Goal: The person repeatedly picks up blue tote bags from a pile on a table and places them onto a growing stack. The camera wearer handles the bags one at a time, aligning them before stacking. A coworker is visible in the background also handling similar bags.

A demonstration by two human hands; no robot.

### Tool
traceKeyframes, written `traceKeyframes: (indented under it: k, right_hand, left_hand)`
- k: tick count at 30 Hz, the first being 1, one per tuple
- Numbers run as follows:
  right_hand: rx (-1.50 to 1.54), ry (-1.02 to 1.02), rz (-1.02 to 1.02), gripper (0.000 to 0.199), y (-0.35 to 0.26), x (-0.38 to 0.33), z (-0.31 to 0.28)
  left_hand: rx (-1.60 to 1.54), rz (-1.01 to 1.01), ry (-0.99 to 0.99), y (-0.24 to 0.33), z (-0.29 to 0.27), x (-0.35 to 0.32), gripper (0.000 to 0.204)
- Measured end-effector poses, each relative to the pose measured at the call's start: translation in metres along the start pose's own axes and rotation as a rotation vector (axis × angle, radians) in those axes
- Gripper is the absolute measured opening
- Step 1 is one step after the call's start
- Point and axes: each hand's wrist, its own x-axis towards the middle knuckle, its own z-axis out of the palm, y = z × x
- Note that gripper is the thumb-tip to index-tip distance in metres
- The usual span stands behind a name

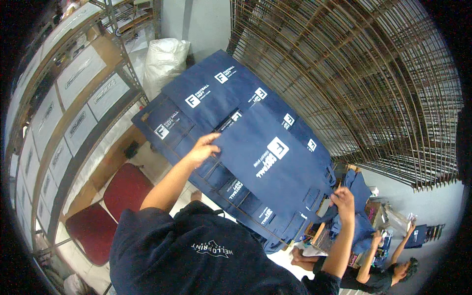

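A flat navy fabric piece (pixel 241 157) with a white printed emblem and lettering is stretched over a table covered with similar printed pieces. At its left edge, my left hand (pixel 202 150) pinches the fabric between thumb and fingers. My right hand (pixel 342 200) is closed at the opposite end, fingertips pressed together on the fabric's edge. Beneath and around it, more navy printed pieces (pixel 206 81) lie overlapping in rows. Whether the piece is a bag or a plain panel I cannot tell.
Stacked wire drying racks (pixel 344 64) lean over the far right. White boxes (pixel 81 73) fill metal shelving at left, with dark red chairs (pixel 125 189) nearby. A white sack (pixel 164 64) stands behind the table. Another person (pixel 378 273) works at lower right, beside more navy fabric (pixel 361 231).
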Motion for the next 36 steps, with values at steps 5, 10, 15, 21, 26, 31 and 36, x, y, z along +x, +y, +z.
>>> traceKeyframes:
  k: [5,10,15,21,26,31,36]
  right_hand:
    - [-0.098,0.08,-0.108,0.016,0.046,0.088,0.072]
    - [-0.375,0.218,-0.097,0.016,0.079,0.161,0.148]
    - [-0.463,0.28,-0.037,0.017,0.109,0.193,0.185]
    - [-0.459,0.317,0.002,0.022,0.107,0.198,0.199]
    - [-0.475,0.327,-0.043,0.028,0.105,0.203,0.2]
    - [-0.43,0.292,0.072,0.033,0.102,0.202,0.201]
    - [-0.486,0.316,0.026,0.029,0.103,0.198,0.203]
  left_hand:
    - [0.174,0.091,0.215,0.017,-0.055,0.056,0.042]
    - [0.478,0.19,0.463,0.001,-0.097,0.103,0.038]
    - [0.746,0.01,0.565,-0.005,-0.108,0.121,0.041]
    - [0.761,0.048,0.616,-0.023,-0.115,0.117,0.042]
    - [0.703,0.061,0.64,-0.039,-0.123,0.12,0.039]
    - [0.676,0.081,0.672,-0.044,-0.122,0.121,0.036]
    - [0.738,0.114,0.676,-0.047,-0.126,0.123,0.036]
